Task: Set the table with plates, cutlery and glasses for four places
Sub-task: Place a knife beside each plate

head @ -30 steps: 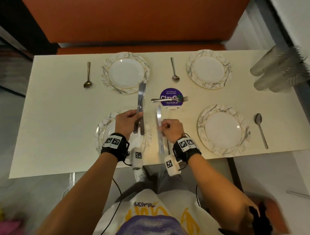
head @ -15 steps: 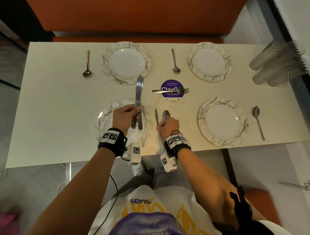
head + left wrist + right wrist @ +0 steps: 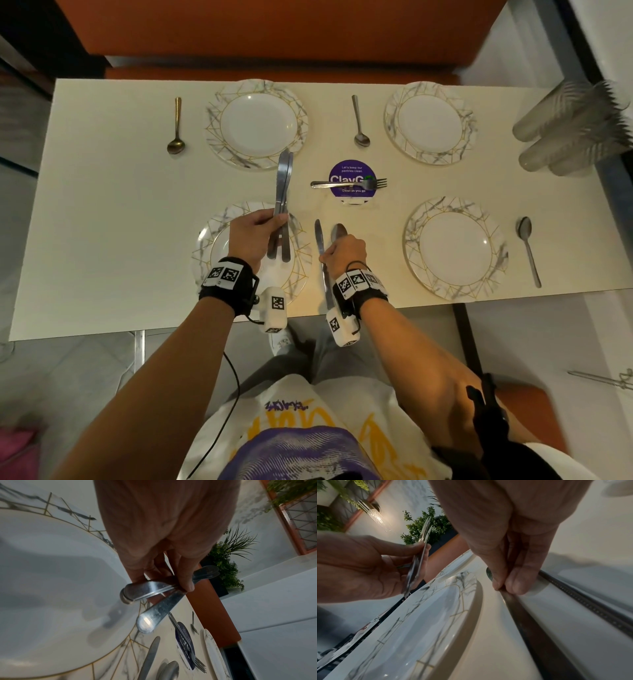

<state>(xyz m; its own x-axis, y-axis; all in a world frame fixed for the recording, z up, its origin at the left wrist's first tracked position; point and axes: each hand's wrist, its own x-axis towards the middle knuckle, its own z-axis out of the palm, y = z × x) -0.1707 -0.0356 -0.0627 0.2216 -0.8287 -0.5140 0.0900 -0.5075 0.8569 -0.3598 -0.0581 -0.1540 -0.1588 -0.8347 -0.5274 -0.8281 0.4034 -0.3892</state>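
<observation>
My left hand (image 3: pixel 279 219) grips a bundle of table knives (image 3: pixel 283 178) by their handles, blades pointing away, above the near-left marbled plate (image 3: pixel 205 253). In the left wrist view the fingers (image 3: pixel 186 584) curl round the knife handles (image 3: pixel 145 592). My right hand (image 3: pixel 329 255) pinches a single knife (image 3: pixel 319 236) that lies flat on the table just right of that plate, beside a spoon (image 3: pixel 339 231). The right wrist view shows thumb and forefinger (image 3: pixel 515 586) pinched on this knife (image 3: pixel 530 622), with the spoon's handle (image 3: pixel 590 608) alongside.
Three more plates (image 3: pixel 215 137) (image 3: pixel 390 116) (image 3: pixel 414 219) sit at the other places, each with a spoon (image 3: pixel 176 137) (image 3: pixel 359 126) (image 3: pixel 529 250) beside it. A fork (image 3: pixel 342 184) lies across a purple sticker (image 3: pixel 352 171) mid-table. Stacked glasses (image 3: pixel 568 130) lie at the far right edge.
My right hand has slid back along the knife on the table, and the spoon's bowl now shows beside the blade. The left hand still holds its knives over the plate.
</observation>
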